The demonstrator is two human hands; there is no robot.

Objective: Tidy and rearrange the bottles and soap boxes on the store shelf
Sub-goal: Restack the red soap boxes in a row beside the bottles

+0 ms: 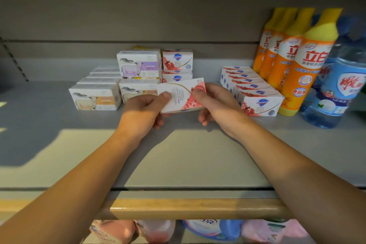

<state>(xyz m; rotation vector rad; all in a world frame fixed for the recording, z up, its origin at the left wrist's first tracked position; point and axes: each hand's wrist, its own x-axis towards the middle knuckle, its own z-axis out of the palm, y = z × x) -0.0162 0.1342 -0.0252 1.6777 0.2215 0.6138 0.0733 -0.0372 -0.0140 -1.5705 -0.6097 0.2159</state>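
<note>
Two hands grip one red-and-white soap box (181,95) above the grey shelf (59,144). Left hand (143,113) and right hand (215,103) pinch opposite ends, thumbs on top.

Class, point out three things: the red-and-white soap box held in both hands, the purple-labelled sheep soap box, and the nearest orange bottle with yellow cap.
red-and-white soap box (181,95), head view, back panel.
purple-labelled sheep soap box (138,66), head view, front face.
orange bottle with yellow cap (305,69), head view, label.

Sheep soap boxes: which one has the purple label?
The upper sheep box, stacked on an orange-labelled one just left of the red-and-white soap stack. The front sheep box of the left row is also orange-labelled.
</note>
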